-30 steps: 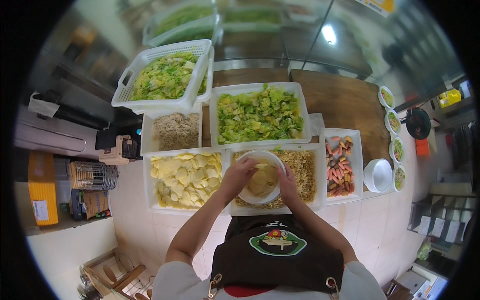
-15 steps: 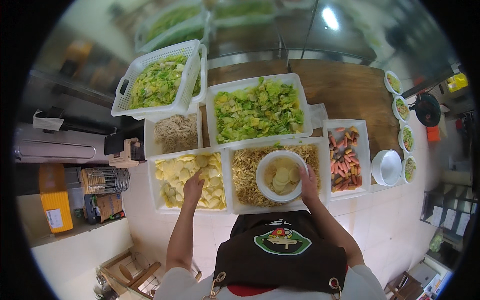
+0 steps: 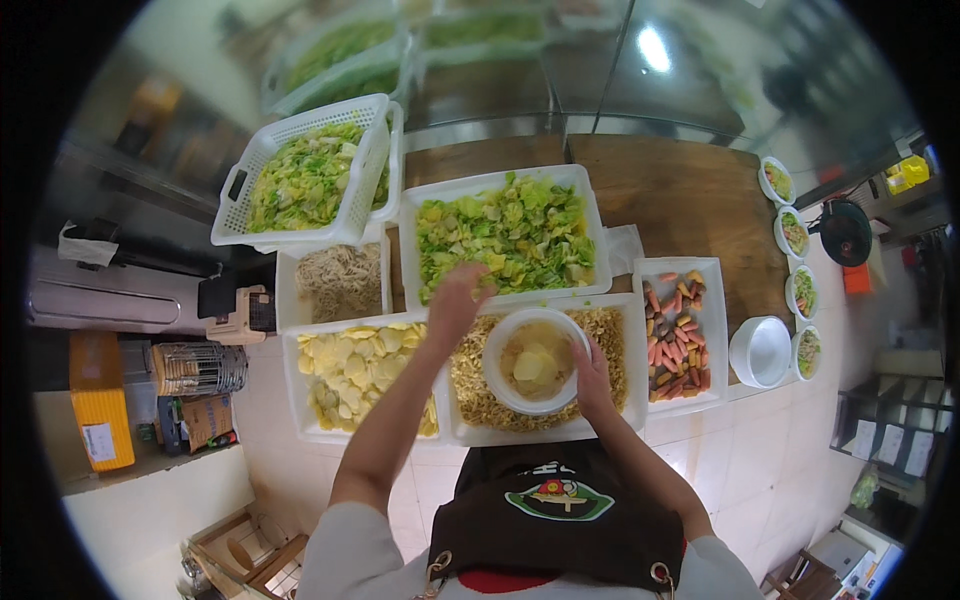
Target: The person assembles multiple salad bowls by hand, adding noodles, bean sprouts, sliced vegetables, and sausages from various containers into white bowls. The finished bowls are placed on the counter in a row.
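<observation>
Across the wooden tabletop (image 3: 690, 195) stand several white trays, seen from above. Largest is the tray of chopped green lettuce (image 3: 505, 232) at the middle back, and to its left a white slotted basket (image 3: 305, 175) of the same greens sits tilted over a small tray of pale shredded strips (image 3: 340, 282). Nearer the person, a tray of yellow potato slices (image 3: 355, 375) lies on the left, a tray of noodles (image 3: 610, 345) in the middle and a narrower tray of pink, orange and dark sausage pieces (image 3: 678, 330) on the right. A white bowl (image 3: 535, 360) rests in the noodle tray, holding a few yellow slices over something pale. The right hand (image 3: 592, 378) is at the bowl's right rim, fingers bent against its side and touching it; whether they truly grip it I cannot tell. The left hand (image 3: 458, 297) hangs over the front edge of the lettuce tray, just beyond the bowl's upper left, fingers drawn together and curled downward; whether they pinch any leaves cannot be seen. At the right edge of the tabletop an empty white bowl (image 3: 760, 352) sits beside a curving row of four small filled bowls (image 3: 795, 232). Lowest in view is the person's dark apron (image 3: 560, 510).
</observation>
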Action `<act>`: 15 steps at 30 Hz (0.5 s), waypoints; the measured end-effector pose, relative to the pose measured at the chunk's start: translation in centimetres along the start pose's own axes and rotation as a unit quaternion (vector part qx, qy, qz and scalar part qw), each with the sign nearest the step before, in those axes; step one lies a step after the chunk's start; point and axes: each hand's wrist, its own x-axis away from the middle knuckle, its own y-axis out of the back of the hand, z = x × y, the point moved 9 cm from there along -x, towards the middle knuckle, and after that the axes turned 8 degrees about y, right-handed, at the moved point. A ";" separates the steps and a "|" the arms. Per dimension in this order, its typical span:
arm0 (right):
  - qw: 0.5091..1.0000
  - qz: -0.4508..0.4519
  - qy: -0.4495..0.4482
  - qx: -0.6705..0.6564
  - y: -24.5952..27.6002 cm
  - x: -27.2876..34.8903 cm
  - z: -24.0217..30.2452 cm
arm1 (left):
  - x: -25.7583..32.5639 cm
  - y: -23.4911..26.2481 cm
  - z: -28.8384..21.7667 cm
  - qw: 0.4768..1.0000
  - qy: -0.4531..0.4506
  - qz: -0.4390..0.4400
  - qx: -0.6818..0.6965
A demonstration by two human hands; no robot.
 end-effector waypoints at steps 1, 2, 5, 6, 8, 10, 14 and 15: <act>1.000 -0.013 -0.003 0.021 0.7 0.2 0.6 | -3.1 -1.1 3.5 0.993 0.060 0.052 -0.086; 0.999 -0.026 -0.003 0.043 1.3 0.1 1.1 | -5.2 -3.1 8.2 0.971 0.154 0.099 -0.153; 0.996 -0.070 -0.022 0.045 3.7 0.9 1.5 | -6.5 -8.8 12.8 0.909 0.275 0.145 -0.277; 0.995 -0.087 -0.020 0.037 4.9 1.1 1.3 | -6.5 -10.7 12.3 0.895 0.288 0.149 -0.306; 0.994 -0.109 -0.025 0.013 6.7 1.6 0.6 | -6.3 -12.3 8.6 0.908 0.267 0.171 -0.274; 0.992 -0.118 -0.030 -0.027 7.1 1.5 -0.1 | -6.5 -12.5 7.7 0.921 0.247 0.177 -0.244; 0.994 -0.104 -0.027 -0.028 7.0 0.7 0.3 | -7.0 -12.5 9.0 0.929 0.201 0.218 -0.223; 0.994 -0.099 -0.016 -0.035 7.0 0.4 0.4 | -7.4 -11.8 9.2 0.945 0.179 0.191 -0.194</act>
